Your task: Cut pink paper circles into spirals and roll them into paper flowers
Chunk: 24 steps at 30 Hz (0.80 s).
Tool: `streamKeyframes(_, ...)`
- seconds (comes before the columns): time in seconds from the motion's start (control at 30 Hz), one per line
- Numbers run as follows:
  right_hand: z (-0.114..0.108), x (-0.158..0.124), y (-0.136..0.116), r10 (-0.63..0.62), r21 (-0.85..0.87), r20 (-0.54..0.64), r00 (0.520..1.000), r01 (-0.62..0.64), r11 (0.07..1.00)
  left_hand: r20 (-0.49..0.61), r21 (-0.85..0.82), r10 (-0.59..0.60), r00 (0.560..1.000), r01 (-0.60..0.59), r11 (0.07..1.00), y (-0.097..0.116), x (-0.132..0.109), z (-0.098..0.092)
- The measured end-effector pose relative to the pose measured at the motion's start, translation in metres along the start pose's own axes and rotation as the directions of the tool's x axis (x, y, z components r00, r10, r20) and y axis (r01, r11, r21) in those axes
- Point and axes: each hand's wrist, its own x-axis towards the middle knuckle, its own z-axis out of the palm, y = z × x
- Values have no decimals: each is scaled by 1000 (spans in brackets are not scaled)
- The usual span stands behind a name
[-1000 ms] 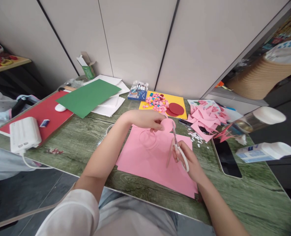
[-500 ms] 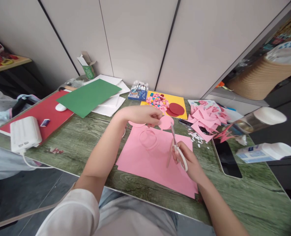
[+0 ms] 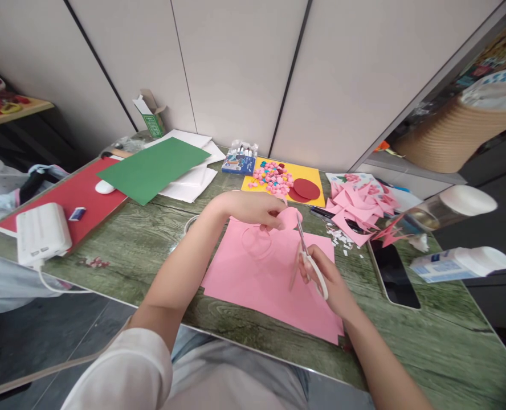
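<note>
My left hand (image 3: 266, 212) pinches a pink paper circle (image 3: 290, 218) above the work surface. My right hand (image 3: 322, 274) grips white-handled scissors (image 3: 318, 272), whose blades point away from me and meet the circle's right edge. Whether the blades are parted is hard to see. Beneath both hands lies a stack of pink paper sheets (image 3: 253, 285). A ring-shaped mark or strip (image 3: 256, 244) shows on the top sheet; I cannot tell which it is. My left forearm covers part of the table behind it.
Pink paper scraps (image 3: 355, 205) pile up at the right, near a phone (image 3: 395, 276) and a white bottle (image 3: 462, 264). Yellow paper (image 3: 313, 169) carries small beads (image 3: 274, 177) and dark red circles (image 3: 305, 190). Green paper (image 3: 154, 168) and a white power bank (image 3: 43, 230) are at left.
My left hand has shifted slightly toward me and to the right, turning the pink circle against the blades. The scissors have barely moved. Another pink piece by my left wrist is now mostly hidden.
</note>
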Motion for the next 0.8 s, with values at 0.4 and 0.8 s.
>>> streamKeyframes(0.4,1,-1,2,7,23,9,1000,-7,1000,-38,8,9,999,-9,1000,2,-9,-7)
streamKeyframes(0.8,2,1,0,20,22,4,1000,-21,1000,-57,-24,-29,998,28,999,0,-13,-11)
